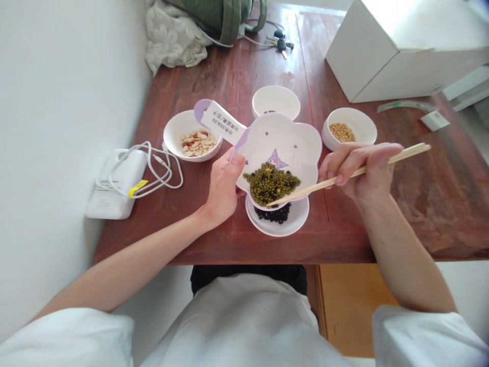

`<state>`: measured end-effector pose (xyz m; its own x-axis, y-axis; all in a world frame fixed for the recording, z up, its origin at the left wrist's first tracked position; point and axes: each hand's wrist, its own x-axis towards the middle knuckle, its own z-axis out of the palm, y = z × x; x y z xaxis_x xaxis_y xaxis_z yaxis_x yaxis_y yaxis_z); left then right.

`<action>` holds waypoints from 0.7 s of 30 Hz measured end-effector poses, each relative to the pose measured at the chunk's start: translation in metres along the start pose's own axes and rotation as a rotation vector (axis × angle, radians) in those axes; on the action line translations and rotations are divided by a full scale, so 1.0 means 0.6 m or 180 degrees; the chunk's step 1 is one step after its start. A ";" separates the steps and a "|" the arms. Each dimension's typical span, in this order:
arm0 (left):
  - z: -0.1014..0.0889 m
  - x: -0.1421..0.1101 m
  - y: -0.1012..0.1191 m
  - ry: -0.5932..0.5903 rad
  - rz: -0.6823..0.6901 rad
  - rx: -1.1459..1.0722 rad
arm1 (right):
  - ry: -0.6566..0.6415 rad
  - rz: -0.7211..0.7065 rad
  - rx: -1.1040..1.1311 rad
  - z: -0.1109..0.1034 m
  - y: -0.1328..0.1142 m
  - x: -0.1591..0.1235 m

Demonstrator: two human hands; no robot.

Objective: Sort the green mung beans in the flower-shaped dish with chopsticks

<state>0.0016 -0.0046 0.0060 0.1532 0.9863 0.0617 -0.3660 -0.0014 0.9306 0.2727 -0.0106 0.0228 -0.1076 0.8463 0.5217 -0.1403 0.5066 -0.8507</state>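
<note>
- Holding the purple-rimmed bowl (300, 148) at the frame's centre, the left grip (225, 184) is clasping its left edge.
- Right of centre, the right grip (361, 171) is pinching chopsticks (301, 192).
- Their tips are meeting the green beans (272, 181) lying between both grips.

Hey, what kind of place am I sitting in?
Probably a room at home: a wooden table beside a plain wall, with a bag and keys at the table's far end.

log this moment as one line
left hand: flower-shaped bowl | right hand: chopsticks, tips at green beans | below in view: black beans, white bowl
</note>
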 end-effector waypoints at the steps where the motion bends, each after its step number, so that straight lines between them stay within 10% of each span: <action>1: 0.000 0.000 0.000 -0.0002 -0.0001 0.0000 | -0.0007 0.0006 -0.0011 0.000 0.000 0.000; 21: -0.002 -0.002 0.000 0.0020 -0.0054 0.0022 | 0.0120 0.0053 -0.0007 0.001 -0.003 0.001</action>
<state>0.0001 -0.0057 0.0057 0.1535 0.9872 0.0436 -0.3571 0.0143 0.9340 0.2724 -0.0109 0.0247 -0.0727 0.8603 0.5046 -0.1366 0.4926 -0.8595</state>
